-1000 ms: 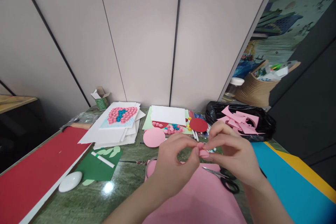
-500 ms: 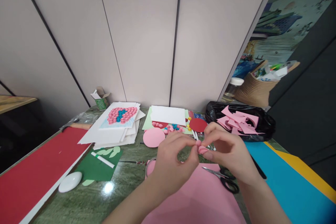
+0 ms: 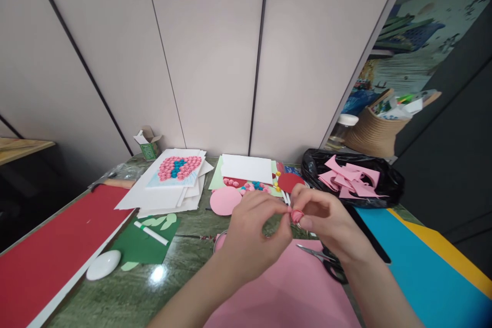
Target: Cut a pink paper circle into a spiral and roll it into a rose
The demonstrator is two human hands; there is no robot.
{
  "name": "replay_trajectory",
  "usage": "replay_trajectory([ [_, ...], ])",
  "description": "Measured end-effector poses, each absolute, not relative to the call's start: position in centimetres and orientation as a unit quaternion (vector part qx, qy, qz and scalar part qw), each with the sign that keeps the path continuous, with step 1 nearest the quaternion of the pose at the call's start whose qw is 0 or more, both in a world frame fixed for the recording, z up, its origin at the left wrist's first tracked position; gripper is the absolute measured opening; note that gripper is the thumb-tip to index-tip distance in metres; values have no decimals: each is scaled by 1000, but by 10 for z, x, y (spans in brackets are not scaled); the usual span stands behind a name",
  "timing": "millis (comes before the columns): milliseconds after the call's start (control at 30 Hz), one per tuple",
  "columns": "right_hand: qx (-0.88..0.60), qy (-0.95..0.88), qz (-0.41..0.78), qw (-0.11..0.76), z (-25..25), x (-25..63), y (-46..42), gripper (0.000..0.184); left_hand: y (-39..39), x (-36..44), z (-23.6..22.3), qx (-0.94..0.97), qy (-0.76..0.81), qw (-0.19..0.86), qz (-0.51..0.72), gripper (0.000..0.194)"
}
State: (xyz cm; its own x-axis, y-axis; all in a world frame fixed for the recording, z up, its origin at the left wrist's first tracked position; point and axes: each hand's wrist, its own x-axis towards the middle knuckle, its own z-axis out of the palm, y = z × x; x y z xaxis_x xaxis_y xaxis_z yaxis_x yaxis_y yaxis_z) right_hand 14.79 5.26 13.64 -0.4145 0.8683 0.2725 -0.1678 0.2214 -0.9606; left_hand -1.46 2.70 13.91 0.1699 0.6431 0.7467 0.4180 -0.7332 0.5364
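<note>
A small rolled pink paper rose is pinched between my two hands above the table. My left hand has thumb and forefinger closed at its left side. From the right, my right hand grips the coil between thumb and fingers. Below them lies a large pink paper sheet with black-handled scissors on it, partly behind my right wrist. Just left of my hands is a pink paper circle. Finished pink and blue rolled roses sit beyond it.
A picture with pink and blue roses lies on white sheets at the left. Green paper with a glue stick is nearer, beside a white oval object. Pink scraps fill a black bag; blue card lies at the right.
The pink strip has turned between my fingers and now shows as a tighter round coil. My right hand has shifted slightly left; my left hand stays nearly in place.
</note>
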Motion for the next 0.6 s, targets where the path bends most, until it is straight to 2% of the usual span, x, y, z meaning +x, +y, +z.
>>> replay_trajectory([
  [400,-277,-584,624,440,135,145,55,22,27,-19,142,779,364,167,483,14],
  [600,-287,-592,618,430,137,146,55,18,28,-21,141,788,368,176,461,17],
])
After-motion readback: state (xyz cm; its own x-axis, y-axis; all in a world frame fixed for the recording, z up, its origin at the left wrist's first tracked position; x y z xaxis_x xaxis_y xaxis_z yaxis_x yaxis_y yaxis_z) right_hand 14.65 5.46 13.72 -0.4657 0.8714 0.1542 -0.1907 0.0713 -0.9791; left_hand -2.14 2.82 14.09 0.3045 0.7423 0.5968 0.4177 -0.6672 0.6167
